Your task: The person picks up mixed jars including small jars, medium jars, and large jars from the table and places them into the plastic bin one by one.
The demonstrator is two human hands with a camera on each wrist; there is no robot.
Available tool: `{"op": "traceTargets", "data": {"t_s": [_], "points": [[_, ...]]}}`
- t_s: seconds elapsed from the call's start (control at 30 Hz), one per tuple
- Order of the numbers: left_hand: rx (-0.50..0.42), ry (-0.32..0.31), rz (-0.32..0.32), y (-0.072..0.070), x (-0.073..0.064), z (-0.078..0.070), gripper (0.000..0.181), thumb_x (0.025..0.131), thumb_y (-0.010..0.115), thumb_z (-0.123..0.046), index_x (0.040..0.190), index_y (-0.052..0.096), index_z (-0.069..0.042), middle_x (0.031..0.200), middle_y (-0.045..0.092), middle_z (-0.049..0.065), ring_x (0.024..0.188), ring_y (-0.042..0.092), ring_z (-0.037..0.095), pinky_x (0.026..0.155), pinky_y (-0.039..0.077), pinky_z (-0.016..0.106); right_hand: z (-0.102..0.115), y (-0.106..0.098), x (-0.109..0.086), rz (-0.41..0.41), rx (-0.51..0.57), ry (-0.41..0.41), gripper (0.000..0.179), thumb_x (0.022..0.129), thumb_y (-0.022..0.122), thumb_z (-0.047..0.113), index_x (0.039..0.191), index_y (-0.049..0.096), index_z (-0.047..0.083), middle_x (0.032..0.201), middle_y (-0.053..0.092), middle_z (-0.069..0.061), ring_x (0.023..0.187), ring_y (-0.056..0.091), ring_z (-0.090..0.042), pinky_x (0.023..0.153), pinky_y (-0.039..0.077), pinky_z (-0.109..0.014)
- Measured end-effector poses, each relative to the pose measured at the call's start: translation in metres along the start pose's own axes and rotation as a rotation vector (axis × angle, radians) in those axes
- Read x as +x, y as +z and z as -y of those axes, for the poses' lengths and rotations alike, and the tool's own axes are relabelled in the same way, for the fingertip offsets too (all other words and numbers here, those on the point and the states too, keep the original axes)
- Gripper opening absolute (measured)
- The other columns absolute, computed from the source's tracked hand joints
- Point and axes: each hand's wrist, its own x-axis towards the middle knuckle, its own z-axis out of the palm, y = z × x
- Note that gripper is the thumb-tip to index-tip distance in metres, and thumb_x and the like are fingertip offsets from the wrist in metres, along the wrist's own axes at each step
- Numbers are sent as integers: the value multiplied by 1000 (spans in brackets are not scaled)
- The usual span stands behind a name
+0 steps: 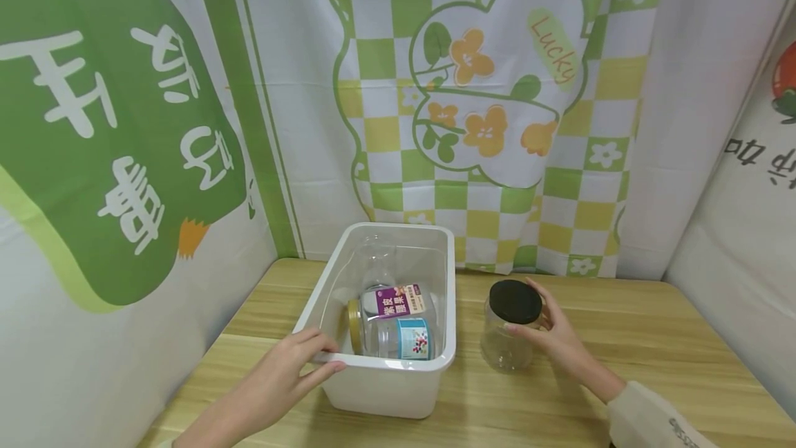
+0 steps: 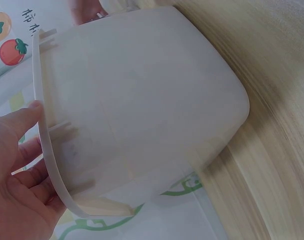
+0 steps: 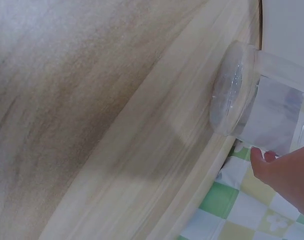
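Note:
In the head view my left hand (image 1: 276,373) grips the near left corner of a white plastic bin (image 1: 382,389), thumb outside and fingers over the rim. The left wrist view shows those fingers (image 2: 34,175) hooked round the rim. My right hand (image 1: 560,337) holds a clear jar (image 1: 506,351) with a black lid, just right of the bin. Thumb and fingers lie on either side of the jar near its lid. In the right wrist view the jar's clear base (image 3: 227,90) faces the tabletop, and the lid is out of frame.
Inside the bin lie clear containers, one with a gold lid (image 1: 355,327), others showing a purple label (image 1: 392,301) and a blue label (image 1: 413,339). A clear bottle (image 1: 376,265) is at the back. Printed curtains (image 1: 298,123) enclose the wooden table (image 1: 622,310).

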Motion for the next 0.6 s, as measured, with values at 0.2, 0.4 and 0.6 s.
{"op": "traceTargets", "data": {"t_s": [0.2, 0.4, 0.6], "points": [[1, -6, 6, 0, 1, 0, 5, 101, 73, -22, 103, 71, -19, 102, 65, -14, 92, 63, 2, 78, 61, 29, 1, 0, 1, -21, -2, -20, 95, 92, 82, 10, 167, 23, 16, 156, 42, -31, 137, 48, -57, 97, 55, -46], [-4, 0, 7, 0, 1, 0, 5, 101, 73, -22, 103, 71, -18, 102, 64, -14, 93, 63, 3, 78, 61, 29, 6, -2, -1, -25, -10, -16, 96, 89, 85, 8, 166, 27, 15, 150, 49, -32, 129, 56, -50, 89, 56, -37], [3, 17, -11, 1, 0, 1, 5, 100, 74, -20, 103, 71, -19, 102, 66, -14, 92, 63, 3, 78, 61, 29, 12, -7, 1, -24, -74, -17, 96, 88, 87, 12, 165, 29, 14, 145, 51, -31, 125, 57, -44, 91, 53, -41]]}}
